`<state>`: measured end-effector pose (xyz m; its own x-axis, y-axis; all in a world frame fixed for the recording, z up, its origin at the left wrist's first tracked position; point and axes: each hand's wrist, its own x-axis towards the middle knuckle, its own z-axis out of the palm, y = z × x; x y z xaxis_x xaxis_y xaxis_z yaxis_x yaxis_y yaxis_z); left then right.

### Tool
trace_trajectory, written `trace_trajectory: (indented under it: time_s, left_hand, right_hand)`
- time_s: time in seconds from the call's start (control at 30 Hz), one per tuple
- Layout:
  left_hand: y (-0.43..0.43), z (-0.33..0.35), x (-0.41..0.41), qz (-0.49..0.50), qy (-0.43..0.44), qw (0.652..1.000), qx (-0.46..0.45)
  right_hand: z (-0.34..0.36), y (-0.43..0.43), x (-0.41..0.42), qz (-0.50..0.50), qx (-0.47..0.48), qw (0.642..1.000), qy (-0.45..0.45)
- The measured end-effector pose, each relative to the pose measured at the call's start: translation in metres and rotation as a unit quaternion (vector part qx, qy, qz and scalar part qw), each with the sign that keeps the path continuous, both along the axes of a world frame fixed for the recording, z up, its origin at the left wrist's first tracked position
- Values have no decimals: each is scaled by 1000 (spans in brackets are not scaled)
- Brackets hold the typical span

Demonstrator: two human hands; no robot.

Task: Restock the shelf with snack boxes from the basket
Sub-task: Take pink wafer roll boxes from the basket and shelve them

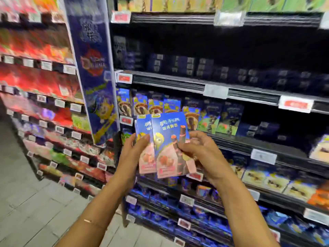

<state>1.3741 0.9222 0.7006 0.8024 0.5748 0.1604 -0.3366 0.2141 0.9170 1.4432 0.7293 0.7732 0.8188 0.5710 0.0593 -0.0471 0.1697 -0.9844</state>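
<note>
Along the right side of the aisle I record a dark shelving unit (169,81), its tiers edged with white and red price tags (295,104). The upper tier is dim and carries dark blue cartons set well back. On the left runs a second bank of shelves (41,82) stocked with red and orange packs, too blurred to read. Between the two banks rises a tall blue promotional panel (92,68). The floor (35,202) is grey tile. Both hands are raised in front of the middle shelf (231,146), where a row of blue boxes (154,104) stands upright. They hold between them a small fanned stack of snack boxes (169,139), blue with pink lower panels, upright and tilted slightly. I can make out two faces, the front one overlapping the rear one (144,129); I cannot tell whether more lie behind. The left hand (135,150) grips the stack's left edge, thumb laid across the rear box's face and fingers wrapped behind. The right hand (197,148) pinches the right edge of the front box, its fingers curled inward onto the printed face. A thin band (87,220) sits on the left forearm. In this view the stack overlaps the row on the shelf, but I cannot tell whether it touches anything there.
</note>
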Motion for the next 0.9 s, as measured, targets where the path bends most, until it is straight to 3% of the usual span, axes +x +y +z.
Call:
trace_trajectory:
  time_s: [0.13,0.53,0.83,0.9]
  left_hand:
    - [44,28,16,11,-21,1000,14]
    - [206,94,101,29,-88,995,28]
    - [262,99,133,-14,-99,994,52]
    - [266,100,138,-36,-105,993,48]
  right_hand:
    - [26,37,21,2,-2,999,-37]
    - [122,187,164,-155,61,977,-136]
    - [156,307,255,-224,9,962,-155]
    - [155,328,273,-278,-67,940,-185]
